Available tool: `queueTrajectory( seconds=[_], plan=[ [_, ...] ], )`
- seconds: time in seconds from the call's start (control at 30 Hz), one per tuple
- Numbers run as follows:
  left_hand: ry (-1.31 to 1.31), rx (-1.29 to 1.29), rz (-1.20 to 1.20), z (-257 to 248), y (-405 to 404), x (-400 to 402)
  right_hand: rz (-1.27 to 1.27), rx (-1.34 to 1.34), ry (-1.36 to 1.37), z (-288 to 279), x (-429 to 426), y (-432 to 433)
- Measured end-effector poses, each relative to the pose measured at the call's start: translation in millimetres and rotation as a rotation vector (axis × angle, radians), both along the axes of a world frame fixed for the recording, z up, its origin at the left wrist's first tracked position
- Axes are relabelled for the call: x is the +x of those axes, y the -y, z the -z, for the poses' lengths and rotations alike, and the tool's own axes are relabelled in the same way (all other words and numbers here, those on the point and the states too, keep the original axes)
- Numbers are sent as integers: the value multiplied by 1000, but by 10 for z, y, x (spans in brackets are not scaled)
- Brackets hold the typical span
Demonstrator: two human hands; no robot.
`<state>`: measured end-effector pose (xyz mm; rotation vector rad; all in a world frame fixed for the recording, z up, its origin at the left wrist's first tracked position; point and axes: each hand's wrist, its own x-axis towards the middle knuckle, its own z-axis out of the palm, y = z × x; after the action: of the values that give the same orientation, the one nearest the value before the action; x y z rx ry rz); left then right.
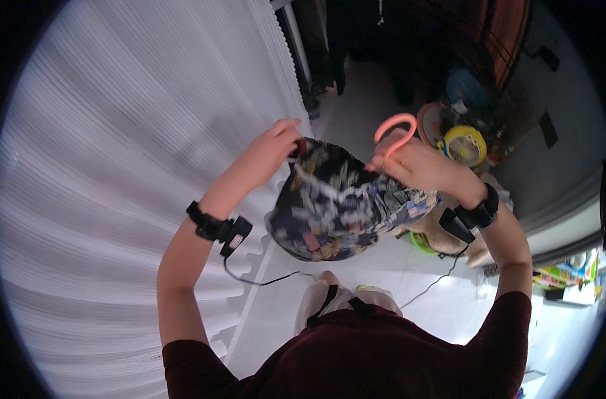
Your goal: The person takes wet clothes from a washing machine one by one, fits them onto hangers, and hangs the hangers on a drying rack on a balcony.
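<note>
A dark garment with a multicoloured print (328, 214) hangs spread between my hands, its gathered, elastic-looking upper edge facing away from me. My left hand (280, 142) pinches that edge at its left corner. In my right hand (412, 162) is a pink clothes hanger (406, 119); its hook sticks up above the fingers. The rest of the hanger is hidden behind the hand and cloth. The right fingers also touch the garment's upper right part, though blur hides how firmly they grip it.
A white pleated curtain (133, 124) fills the left side, close to my left arm. Beyond my right hand stands a yellow fan (463, 145) among dim clutter. A green basin (423, 243) sits below. Cables trail from both wrist devices. Colourful shelves (569, 277) stand far right.
</note>
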<state>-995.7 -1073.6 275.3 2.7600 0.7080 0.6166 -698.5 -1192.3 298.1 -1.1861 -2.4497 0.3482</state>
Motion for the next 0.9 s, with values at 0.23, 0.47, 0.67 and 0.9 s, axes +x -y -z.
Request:
queueTrajectory(
  seconds=[0.23, 0.47, 0.67, 0.9],
  plan=[
    [-10, -104, -165, 22, 460, 126, 399, -158, -213, 124, 32, 115],
    [240, 109, -112, 140, 353, 209, 149, 44, -431, -15, 369, 301],
    [381, 240, -141, 115, 209, 193, 499, -206, 85, 155, 698, 749],
    [-352, -221, 12, 895, -706, 679, 318, -403, 150, 1223, 1309, 3]
  ],
)
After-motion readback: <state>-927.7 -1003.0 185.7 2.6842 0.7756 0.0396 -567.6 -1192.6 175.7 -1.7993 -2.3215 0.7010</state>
